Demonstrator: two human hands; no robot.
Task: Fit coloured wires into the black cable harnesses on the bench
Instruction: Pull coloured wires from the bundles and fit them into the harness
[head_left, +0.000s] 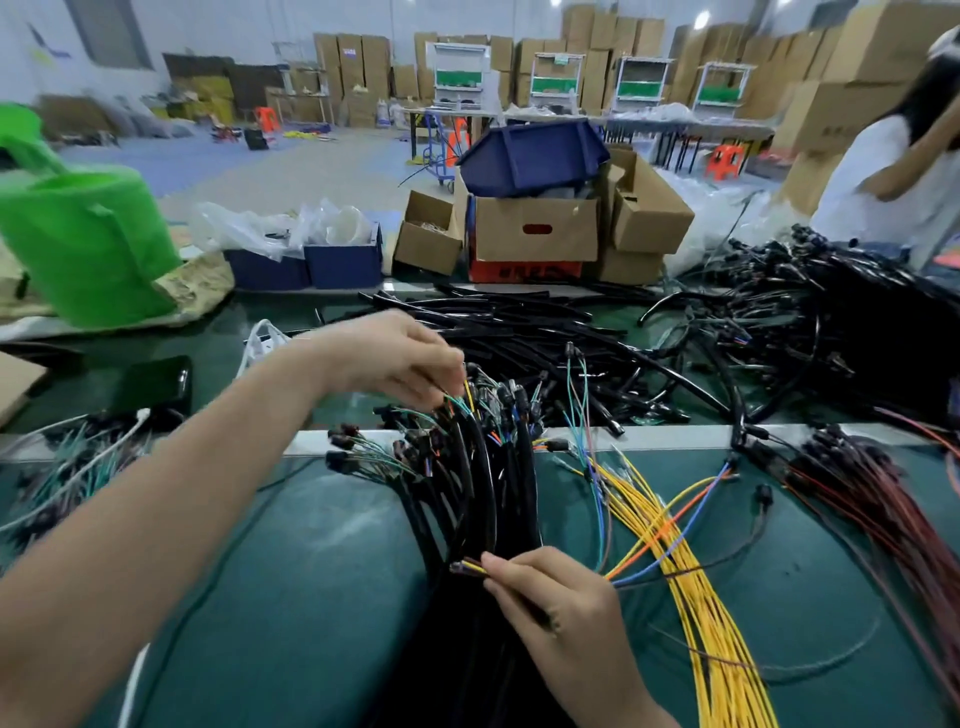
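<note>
A bundle of black cable harnesses (483, 483) with small connectors and coloured wire ends lies on the green bench, running toward me. My left hand (400, 358) reaches over its far end and pinches thin wire tips there. My right hand (556, 597) is near the bench's front and pinches a few thin wires, yellow among them, whose ends stick out to the left beside the harnesses. A sheaf of yellow wires (691, 582), with orange and blue ones across it, lies just right of my right hand.
Red-brown wires (878, 499) fan at the right. Piles of black tubing (519, 322) and harnesses (831, 322) fill the far bench. Teal wires (67, 467), a dark phone (150, 384), a green bag (88, 244), cardboard boxes (535, 228) and blue bins (343, 265) stand around. A person (893, 171) is at the far right.
</note>
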